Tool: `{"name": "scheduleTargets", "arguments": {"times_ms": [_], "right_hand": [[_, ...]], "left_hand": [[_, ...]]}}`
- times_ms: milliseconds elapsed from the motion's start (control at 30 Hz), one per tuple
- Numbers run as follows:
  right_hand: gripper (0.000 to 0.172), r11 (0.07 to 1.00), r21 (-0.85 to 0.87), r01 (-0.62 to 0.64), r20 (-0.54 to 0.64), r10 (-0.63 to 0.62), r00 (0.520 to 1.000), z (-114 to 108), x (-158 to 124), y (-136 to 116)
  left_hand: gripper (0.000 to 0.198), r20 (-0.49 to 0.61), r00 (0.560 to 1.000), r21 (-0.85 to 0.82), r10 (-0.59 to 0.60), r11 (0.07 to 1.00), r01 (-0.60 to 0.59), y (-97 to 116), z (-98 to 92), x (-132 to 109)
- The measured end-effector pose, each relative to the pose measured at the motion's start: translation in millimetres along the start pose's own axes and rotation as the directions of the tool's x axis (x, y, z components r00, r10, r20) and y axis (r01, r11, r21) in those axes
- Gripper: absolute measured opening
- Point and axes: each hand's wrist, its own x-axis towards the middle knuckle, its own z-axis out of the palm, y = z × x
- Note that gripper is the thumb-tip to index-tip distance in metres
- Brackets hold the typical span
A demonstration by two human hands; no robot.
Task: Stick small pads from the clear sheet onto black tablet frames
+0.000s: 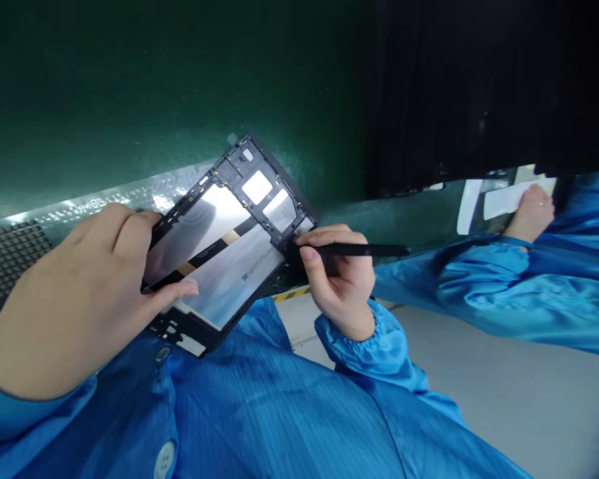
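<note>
My left hand (pixel 74 293) grips the near left side of an opened tablet frame (pixel 229 233), thumb lying across its shiny metal inner plate, tilting it up over my lap. The frame is black, with silvery shielding and small white patches near its far end. My right hand (pixel 337 276) pinches a thin black stick-like tool (pixel 359 250), held like a pen. The tool's tip touches the frame's right edge near the far corner. Both my sleeves are blue.
A dark green work surface (pixel 154 100) lies behind the tablet, with a clear strip and a perforated mat (pixel 10 256) along its near edge. At the right, another person's blue-sleeved arm and hand (pixel 532 213) rest on white sheets. Grey floor (pixel 504 399) shows below.
</note>
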Motion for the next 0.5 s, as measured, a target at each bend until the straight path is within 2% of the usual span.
{"name": "scheduleTargets", "arguments": {"times_ms": [67,100,133,200,233,267,300,333,367,433,500], "right_hand": [[0.009,0.997,-0.057,-0.046,-0.097,0.040,0.994,-5,-7,-9],[0.014,0.995,-0.060,-0.085,-0.119,0.078,0.990,-7,-12,-17],[0.018,0.992,-0.054,-0.118,-0.097,0.112,0.989,-8,-17,-27],[0.018,0.974,-0.056,-0.220,0.114,0.225,0.968,-5,-32,-52],[0.014,0.951,-0.066,-0.304,0.243,0.310,0.919,-2,-41,-64],[0.012,0.907,-0.074,-0.415,0.343,0.414,0.843,2,-50,-76],[0.018,0.852,-0.057,-0.520,0.373,0.501,0.781,6,-58,-85],[0.028,0.797,-0.011,-0.604,0.350,0.569,0.744,9,-64,-91],[0.035,0.759,0.066,-0.647,0.279,0.609,0.743,12,-67,-92],[0.034,0.763,0.227,-0.605,0.068,0.607,0.792,14,-55,-84],[0.027,0.810,0.293,-0.509,-0.080,0.551,0.831,15,-13,-64]], "left_hand": [[0.102,0.001,1.000,-0.061,-0.012,0.998,0.012,3,1.2,3],[0.103,0.000,1.000,-0.114,-0.025,0.993,0.024,5,2.4,3],[0.104,-0.009,0.999,-0.170,-0.040,0.985,0.038,9,3.9,3],[0.098,-0.034,0.997,-0.270,-0.068,0.961,0.056,20,6.7,-1],[0.090,-0.049,0.996,-0.303,-0.075,0.951,0.057,26,7.6,-3],[0.081,-0.065,0.995,-0.325,-0.075,0.944,0.050,32,7.9,-7],[0.072,-0.080,0.994,-0.347,-0.073,0.937,0.040,39,7.4,-10],[0.065,-0.101,0.992,-0.376,-0.071,0.926,0.028,44,5.9,-12],[0.060,-0.123,0.990,-0.410,-0.069,0.912,0.013,48,3.3,-12],[0.055,-0.175,0.983,-0.484,-0.062,0.875,-0.031,52,-5.0,-8],[0.057,-0.242,0.967,-0.555,-0.075,0.828,-0.075,47,-16.1,5]]}}
